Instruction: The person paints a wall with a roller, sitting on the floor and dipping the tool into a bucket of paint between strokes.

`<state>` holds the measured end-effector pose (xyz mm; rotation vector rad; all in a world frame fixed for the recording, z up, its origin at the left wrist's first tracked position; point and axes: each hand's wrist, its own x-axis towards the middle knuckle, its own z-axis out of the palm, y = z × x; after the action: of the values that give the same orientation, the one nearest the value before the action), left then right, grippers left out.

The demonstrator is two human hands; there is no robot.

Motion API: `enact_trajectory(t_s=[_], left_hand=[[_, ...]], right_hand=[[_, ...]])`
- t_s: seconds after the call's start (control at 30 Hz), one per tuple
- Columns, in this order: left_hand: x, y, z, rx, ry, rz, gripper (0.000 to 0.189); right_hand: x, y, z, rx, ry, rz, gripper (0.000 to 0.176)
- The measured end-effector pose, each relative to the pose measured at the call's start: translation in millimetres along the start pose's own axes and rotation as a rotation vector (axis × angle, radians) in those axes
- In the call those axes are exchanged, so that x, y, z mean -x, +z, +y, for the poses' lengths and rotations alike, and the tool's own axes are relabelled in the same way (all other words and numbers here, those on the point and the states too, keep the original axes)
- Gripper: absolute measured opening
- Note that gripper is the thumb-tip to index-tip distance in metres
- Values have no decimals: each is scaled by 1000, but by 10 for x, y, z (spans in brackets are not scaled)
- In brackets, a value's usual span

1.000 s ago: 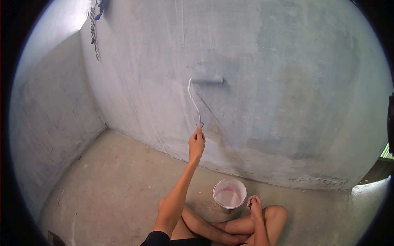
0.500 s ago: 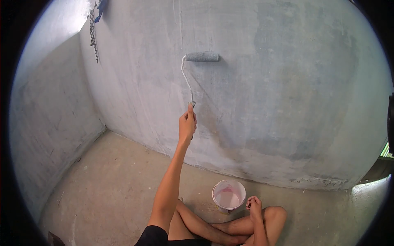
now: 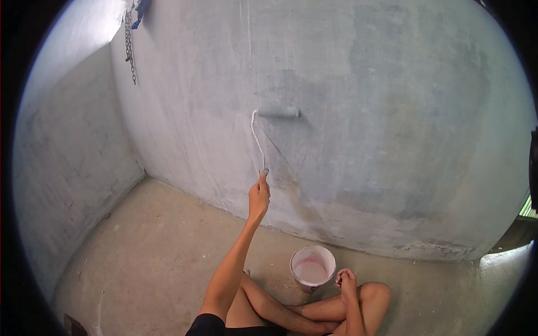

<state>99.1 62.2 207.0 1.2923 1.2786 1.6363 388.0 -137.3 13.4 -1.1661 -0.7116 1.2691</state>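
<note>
My left hand (image 3: 259, 197) is closed around the handle of a paint roller (image 3: 279, 112), arm stretched out toward the wall. The roller's grey sleeve lies level against the grey wall (image 3: 403, 112), with a darker damp-looking patch around and above it. Its bent white frame runs down to my fist. Over by my bent knee, my right hand (image 3: 347, 278) has its fingers curled in; a small dark spot shows at them, too small to name. Just left of that hand stands a white bucket (image 3: 293, 274) with pale pinkish-white liquid inside.
A chain (image 3: 129, 47) and a blue cloth (image 3: 139, 14) hang at the upper left. The side wall (image 3: 67, 145) meets the painted wall in a corner. My crossed legs (image 3: 269, 305) rest on the concrete floor (image 3: 162, 246).
My left hand has drawn the roller down the wall, leaving a darker patch where it was. The right hand and the bucket stay in place.
</note>
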Motion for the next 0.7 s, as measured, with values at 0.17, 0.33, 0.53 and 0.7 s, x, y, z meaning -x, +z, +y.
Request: enact_trajectory(t_s=[0.17, 0.33, 0.53, 0.7], left_hand=[[-266, 51, 609, 67, 34, -44, 63], [-402, 48, 701, 62, 62, -51, 63], [-119, 106, 1, -15, 90, -11, 65], [233, 96, -319, -40, 22, -6, 65]], right_hand=[[-9, 14, 1, 10, -1, 15, 18], [10, 18, -33, -8, -3, -5, 15], [-1, 17, -19, -5, 5, -9, 16], [-6, -3, 4, 17, -7, -7, 16]])
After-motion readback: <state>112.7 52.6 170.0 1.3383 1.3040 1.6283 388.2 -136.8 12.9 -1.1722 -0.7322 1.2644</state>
